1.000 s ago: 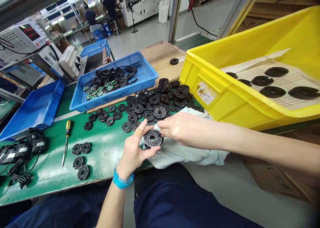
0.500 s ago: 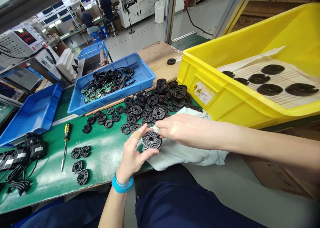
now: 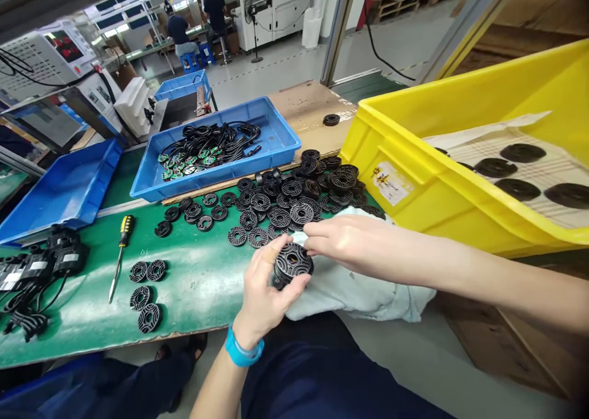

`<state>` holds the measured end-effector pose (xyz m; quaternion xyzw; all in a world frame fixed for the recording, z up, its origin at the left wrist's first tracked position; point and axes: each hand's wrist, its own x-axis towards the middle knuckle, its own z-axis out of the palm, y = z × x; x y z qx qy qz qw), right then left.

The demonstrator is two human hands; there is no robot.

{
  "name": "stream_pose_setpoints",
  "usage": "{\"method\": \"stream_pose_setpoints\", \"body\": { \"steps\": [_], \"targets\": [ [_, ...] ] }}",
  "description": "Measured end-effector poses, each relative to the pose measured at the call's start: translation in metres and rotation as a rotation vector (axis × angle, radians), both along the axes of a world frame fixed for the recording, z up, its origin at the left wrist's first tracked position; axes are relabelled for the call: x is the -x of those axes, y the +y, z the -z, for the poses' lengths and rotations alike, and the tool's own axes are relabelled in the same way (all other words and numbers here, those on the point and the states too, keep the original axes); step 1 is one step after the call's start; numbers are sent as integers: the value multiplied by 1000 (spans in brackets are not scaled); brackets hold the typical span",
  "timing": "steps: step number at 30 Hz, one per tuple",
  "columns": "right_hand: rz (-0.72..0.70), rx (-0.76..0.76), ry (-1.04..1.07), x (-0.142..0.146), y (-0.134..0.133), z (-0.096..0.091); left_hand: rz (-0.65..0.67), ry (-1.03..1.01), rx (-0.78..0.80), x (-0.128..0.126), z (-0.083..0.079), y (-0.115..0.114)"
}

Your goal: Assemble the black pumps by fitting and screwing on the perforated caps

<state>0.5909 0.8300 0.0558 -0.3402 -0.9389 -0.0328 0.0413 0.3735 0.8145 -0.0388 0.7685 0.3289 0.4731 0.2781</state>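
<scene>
My left hand (image 3: 263,290) grips a black round slotted plastic disc (image 3: 293,262) between thumb and fingers, held over a pale grey cloth (image 3: 354,290) at the front edge of the green mat (image 3: 193,284). My right hand (image 3: 343,242) reaches in from the right, its fingers closed on the cloth at the disc's far rim. A blue band sits on my left wrist. Just behind the hands lies a heap of the same black discs (image 3: 294,189).
A yellow crate (image 3: 414,180) with discs on paper stands at the right. A blue tray (image 3: 276,146) with cables and small boards sits behind the heap, another blue tray (image 3: 59,189) at left. A screwdriver (image 3: 120,247), several loose discs (image 3: 145,287) and black cabled parts (image 3: 32,275) lie left.
The view has shifted slightly, so everything sits a little lower and to the right. Both hands stay on the disc and cloth, and the disc has turned a little in my left hand.
</scene>
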Motion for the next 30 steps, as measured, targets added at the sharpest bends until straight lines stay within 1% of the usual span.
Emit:
{"method": "stream_pose_setpoints", "body": {
  "steps": [5, 9, 11, 14, 17, 22, 24, 25, 27, 30],
  "targets": [
    [-31, -25, 19, 3, -3, -2, -64, -53, -108, -16, 18, -9],
    [-30, -1, 11, 4, -4, -2, -58, -58, -186, -19, 28, -4],
    [-5, 60, 38, 4, -2, -2, -42, -45, -207, -18, 29, -1],
    [61, 229, 120, 4, 1, -3, -22, -53, -233, -16, 31, 3],
    [93, 376, 215, 2, 3, -8, -16, -58, -233, -12, 32, 3],
    [155, 487, 324, -3, 5, -10, -20, -35, -214, -10, 32, 3],
    [171, 477, 351, -4, 4, -7, -14, -33, -220, -11, 31, 3],
    [179, 447, 356, -3, 3, -5, -11, -35, -222, -11, 31, 2],
    [187, 334, 329, -1, -1, -2, -13, -35, -219, -12, 31, 1],
    [170, 129, 223, 4, -8, 1, -30, -25, -220, -11, 31, 0]
  ]
}}
